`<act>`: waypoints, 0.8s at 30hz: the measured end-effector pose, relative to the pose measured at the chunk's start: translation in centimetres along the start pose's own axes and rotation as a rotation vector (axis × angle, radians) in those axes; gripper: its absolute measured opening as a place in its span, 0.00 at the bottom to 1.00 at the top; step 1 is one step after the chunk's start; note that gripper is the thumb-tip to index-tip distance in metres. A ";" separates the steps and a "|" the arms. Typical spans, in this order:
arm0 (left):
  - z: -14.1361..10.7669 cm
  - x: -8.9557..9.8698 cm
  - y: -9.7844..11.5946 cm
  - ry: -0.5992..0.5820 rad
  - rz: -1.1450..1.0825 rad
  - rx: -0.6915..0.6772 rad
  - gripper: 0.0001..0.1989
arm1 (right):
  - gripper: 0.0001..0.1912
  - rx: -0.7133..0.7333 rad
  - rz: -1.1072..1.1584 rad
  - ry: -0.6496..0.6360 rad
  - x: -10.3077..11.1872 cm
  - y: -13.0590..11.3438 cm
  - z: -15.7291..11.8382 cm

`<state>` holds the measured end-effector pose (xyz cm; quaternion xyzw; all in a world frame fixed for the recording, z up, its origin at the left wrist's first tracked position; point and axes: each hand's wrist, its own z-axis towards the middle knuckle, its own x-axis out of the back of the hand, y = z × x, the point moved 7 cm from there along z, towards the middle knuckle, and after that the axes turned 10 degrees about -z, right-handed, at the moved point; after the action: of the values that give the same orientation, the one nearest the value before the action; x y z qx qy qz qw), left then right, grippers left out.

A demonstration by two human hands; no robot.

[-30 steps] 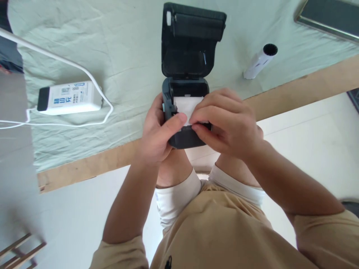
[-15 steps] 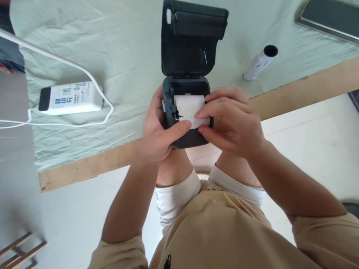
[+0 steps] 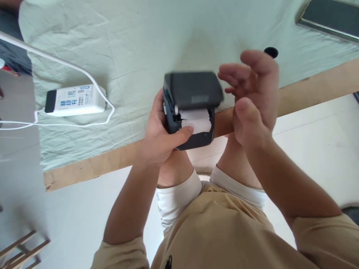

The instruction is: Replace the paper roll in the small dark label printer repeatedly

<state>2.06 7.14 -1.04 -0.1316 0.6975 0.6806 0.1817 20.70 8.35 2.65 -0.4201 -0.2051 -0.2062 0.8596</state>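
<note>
A small dark label printer is gripped in my left hand, over the table's front edge. My left thumb presses on the white paper, which lies across the printer's front and has a ragged right edge. The printer's lid is tilted partway down, slightly blurred, covering the rear of the paper. To the right of the printer, my right hand is raised, palm turned inward with fingers apart, and holds nothing. It hides most of an upright white tube, whose dark round top shows behind the fingers.
A white power bank with a white cable lies on the green cloth at left. A dark phone-like slab rests at the far right. The table's wooden edge runs in front; a wooden rack stands lower left.
The printer's lid has swung from upright to partly lowered over the paper. My right hand has let go of the paper and moved up and right, opening. My left hand keeps its hold.
</note>
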 end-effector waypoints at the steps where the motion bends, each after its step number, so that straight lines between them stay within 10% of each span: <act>1: 0.0 0.0 0.0 -0.001 0.000 0.000 0.36 | 0.27 -0.021 0.053 0.032 0.2 0.3 -0.4; 13: -0.4 -1.0 0.2 -0.009 -0.118 -0.004 0.17 | 0.29 -0.136 0.315 -0.294 -3.1 0.6 1.1; 24: -0.5 -1.5 0.3 0.022 -0.169 0.022 0.12 | 0.36 -0.201 0.437 -0.313 -3.5 1.4 0.6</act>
<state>3.22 6.57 -0.12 -0.1954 0.6935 0.6535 0.2320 18.40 10.26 0.26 -0.5639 -0.2186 0.0320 0.7957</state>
